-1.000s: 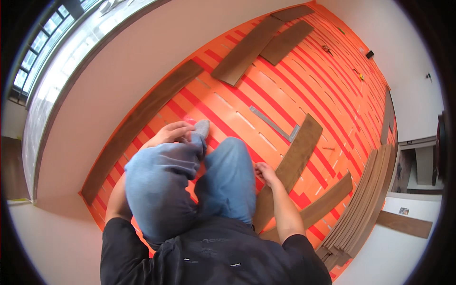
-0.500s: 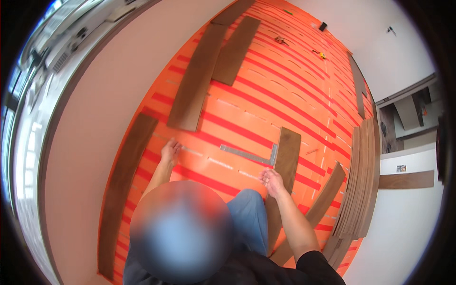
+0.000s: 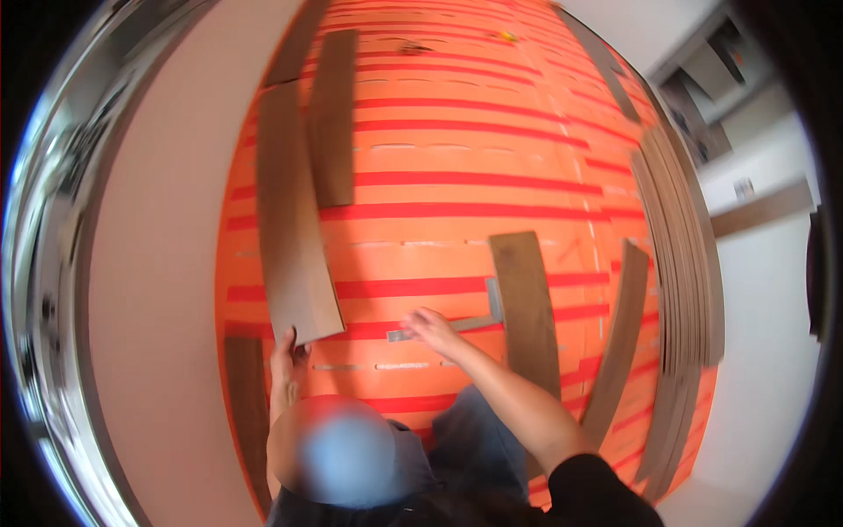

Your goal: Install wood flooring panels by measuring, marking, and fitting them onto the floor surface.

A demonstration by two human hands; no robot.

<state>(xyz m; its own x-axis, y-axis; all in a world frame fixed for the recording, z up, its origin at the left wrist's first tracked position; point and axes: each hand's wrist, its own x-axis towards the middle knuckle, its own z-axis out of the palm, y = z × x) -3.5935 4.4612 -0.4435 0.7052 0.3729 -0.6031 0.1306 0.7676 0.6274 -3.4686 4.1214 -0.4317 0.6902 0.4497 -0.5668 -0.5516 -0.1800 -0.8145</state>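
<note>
Pinching near end of long brown floorboard (image 3: 288,202) in left hand (image 3: 285,364), with thumb over upper face; cannot tell finger placement underneath. Located at left side of red-striped orange underlay (image 3: 421,263), running away from left hand, near pale wall (image 3: 167,220). Cannot judge near end as raised or flat. Holding nothing in right hand (image 3: 428,329); seen with fingers loosely spread, slightly blurred, over long arm of grey metal L-square (image 3: 479,322). Cannot tell contact from hovering. Observed short arm of L-square just beside left edge of dark brown floorboard (image 3: 524,299). Noted shorter floorboard (image 3: 334,114) just right of pinched one, toward far end. Noted also wall-side floorboard (image 3: 246,386), left of left hand; narrow floorboard (image 3: 619,342), right of dark brown one, lying at slight tilt; stack of floorboards (image 3: 680,263) farther right, piled lengthwise with edges roughly aligned.
</note>
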